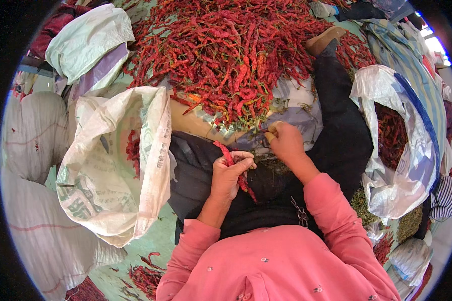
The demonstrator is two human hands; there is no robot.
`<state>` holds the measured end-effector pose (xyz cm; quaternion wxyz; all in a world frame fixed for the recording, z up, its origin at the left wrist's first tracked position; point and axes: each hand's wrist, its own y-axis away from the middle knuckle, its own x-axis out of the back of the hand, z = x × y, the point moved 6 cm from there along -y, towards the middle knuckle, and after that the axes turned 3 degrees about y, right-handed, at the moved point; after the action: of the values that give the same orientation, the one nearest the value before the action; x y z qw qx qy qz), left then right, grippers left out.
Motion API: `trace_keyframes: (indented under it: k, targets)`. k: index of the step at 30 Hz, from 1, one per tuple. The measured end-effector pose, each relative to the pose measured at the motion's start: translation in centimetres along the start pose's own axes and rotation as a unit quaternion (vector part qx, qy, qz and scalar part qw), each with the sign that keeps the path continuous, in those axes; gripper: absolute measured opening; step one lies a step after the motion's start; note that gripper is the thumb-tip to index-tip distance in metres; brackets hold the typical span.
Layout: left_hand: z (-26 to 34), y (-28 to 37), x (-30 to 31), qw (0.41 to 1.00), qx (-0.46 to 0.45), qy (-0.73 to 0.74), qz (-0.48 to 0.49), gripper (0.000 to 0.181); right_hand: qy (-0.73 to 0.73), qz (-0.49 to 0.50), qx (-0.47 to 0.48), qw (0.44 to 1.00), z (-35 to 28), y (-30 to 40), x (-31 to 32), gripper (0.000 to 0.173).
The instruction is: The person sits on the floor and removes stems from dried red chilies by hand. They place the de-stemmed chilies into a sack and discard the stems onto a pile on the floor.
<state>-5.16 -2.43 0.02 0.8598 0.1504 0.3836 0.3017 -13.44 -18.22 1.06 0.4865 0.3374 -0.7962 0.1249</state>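
Observation:
In my left hand (231, 169) a wrinkled red dried chili pepper (228, 154) is gripped between thumb and fingers, above my dark trousers. My right hand (284, 141) is up and to the right of it, with thumb and fingertips brought together at the near edge of the chili heap. Whether anything small sits between those fingertips cannot be told. A large heap of red dried chilies (229, 60) spreads ahead of me, with loose stems at its near edge.
An open woven sack (154, 169) with some chilies inside stands at left. Another open sack (384, 188) holding chilies stands at right. Full sacks (34, 135) line the far left. My outstretched leg (335, 86) borders the heap; another person's shoe (322, 9) is beyond.

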Motion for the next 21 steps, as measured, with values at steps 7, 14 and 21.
trace_keyframes:
  k: [7, 14, 21]
  targets:
    - [-0.4, -0.2, -1.0, 0.998, -0.04, -0.04, 0.02, 0.016, -0.34, -0.094, -0.101, 0.93, 0.7, 4.4, 0.1, 0.018]
    - [-0.6, 0.1, -0.3, 0.992, -0.062, -0.109, 0.021, 0.014, -0.234, -0.168, 0.002, 0.958, -1.8, 6.5, 0.9, 0.013]
    - [15.2, 8.7, -4.8, 0.737, -0.405, -0.496, 0.215, 0.005, 0.11, -0.105, 0.068, 0.986, 1.1, 5.0, 2.2, 0.016]
